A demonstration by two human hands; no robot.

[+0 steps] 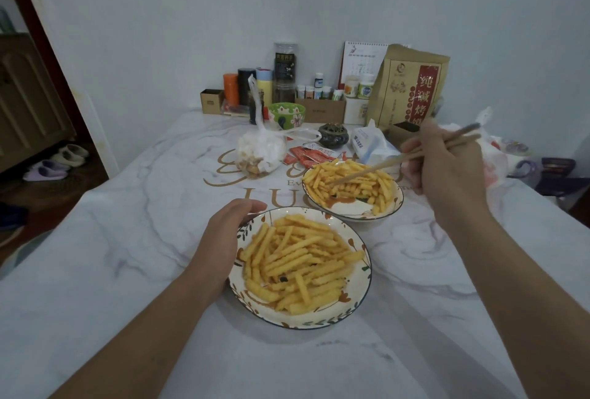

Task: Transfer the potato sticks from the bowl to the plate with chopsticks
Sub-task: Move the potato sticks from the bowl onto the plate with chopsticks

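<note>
Two leaf-patterned white dishes stand on the table, both filled with yellow potato sticks. The near dish (357, 309) carries a heap of sticks (300, 261). Against its left rim my left hand (223, 239) lies curved, fingers wrapped along the edge. The far dish (354, 210) has its own pile of sticks (351, 181) over a red sauce smear. My right hand (443, 168) grips wooden chopsticks (392, 160), whose tips dip into the far pile. Whether a stick is pinched between the tips I cannot tell.
Behind the dishes lie a plastic bag of snacks (260, 151), red sauce packets (311, 156), a dark incense burner (332, 135) and a tissue pack (370, 143). Jars, bottles, boxes and a brown paper bag (412, 88) line the wall. More bags sit at the right edge.
</note>
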